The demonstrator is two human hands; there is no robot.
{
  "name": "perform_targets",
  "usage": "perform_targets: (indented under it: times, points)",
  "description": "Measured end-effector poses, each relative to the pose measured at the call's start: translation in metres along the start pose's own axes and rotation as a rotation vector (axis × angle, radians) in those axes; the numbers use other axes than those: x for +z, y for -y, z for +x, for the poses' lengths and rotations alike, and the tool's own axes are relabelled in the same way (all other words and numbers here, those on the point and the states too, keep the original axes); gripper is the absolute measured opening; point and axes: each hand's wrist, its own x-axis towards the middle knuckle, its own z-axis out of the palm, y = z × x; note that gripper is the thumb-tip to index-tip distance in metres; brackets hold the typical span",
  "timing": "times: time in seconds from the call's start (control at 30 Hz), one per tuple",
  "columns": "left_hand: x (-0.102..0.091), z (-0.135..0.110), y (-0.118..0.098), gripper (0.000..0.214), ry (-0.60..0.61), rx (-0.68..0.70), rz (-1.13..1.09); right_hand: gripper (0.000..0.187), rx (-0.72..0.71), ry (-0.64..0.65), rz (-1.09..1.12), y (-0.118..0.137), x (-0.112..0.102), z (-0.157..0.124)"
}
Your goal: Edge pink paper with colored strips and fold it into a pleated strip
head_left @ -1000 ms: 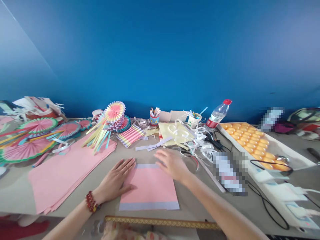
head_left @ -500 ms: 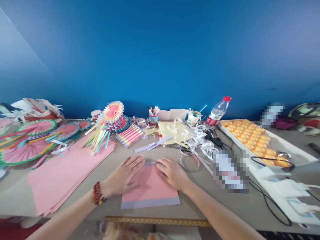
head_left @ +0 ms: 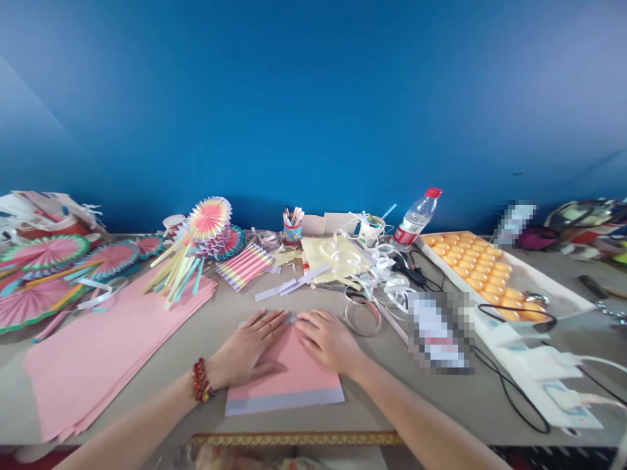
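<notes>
A pink sheet of paper (head_left: 298, 369) with lilac strips along its near and far edges lies flat on the table in front of me. My left hand (head_left: 249, 349) rests palm down on its left part, fingers stretched toward the far edge. On the right part lies my right hand (head_left: 330, 343), also flat, its fingertips near the lilac far edge. Both hands press on the paper and hold nothing. Beyond them is a pleated pink, yellow and lilac paper (head_left: 243, 266), with loose lilac strips (head_left: 291, 284) beside it.
At left are a stack of pink paper (head_left: 108, 352) and several paper fans (head_left: 210, 219). White ribbon curls (head_left: 386, 277), a water bottle (head_left: 416, 220) and a pen cup (head_left: 292, 232) stand or lie farther back. At right are a tray of orange domes (head_left: 470, 261) and a power strip (head_left: 543, 385).
The view has turned slightly right, so things sit further left. My left hand has slid a little toward the right hand on the paper; both stay flat.
</notes>
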Motion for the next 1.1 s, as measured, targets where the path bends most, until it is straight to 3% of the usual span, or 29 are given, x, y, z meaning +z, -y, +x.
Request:
perform_targets:
  times: [0.47,0.6,0.87,1.1]
  points:
    - [0.002,-0.007,0.004,0.080,0.020,0.002,0.079,0.037,0.026,-0.030,-0.090,-0.001,0.010,-0.004]
    - [-0.001,-0.024,0.011,0.080,0.022,-0.017,0.115,0.038,0.020,-0.025,-0.127,-0.001,0.010,-0.005]
    - [-0.003,-0.080,0.024,0.080,-0.059,-0.173,0.227,0.035,-0.014,-0.060,-0.194,-0.002,0.013,-0.004]
    - [-0.002,-0.088,0.024,0.079,-0.065,-0.213,0.232,0.042,0.015,-0.010,-0.248,0.001,0.004,-0.007]
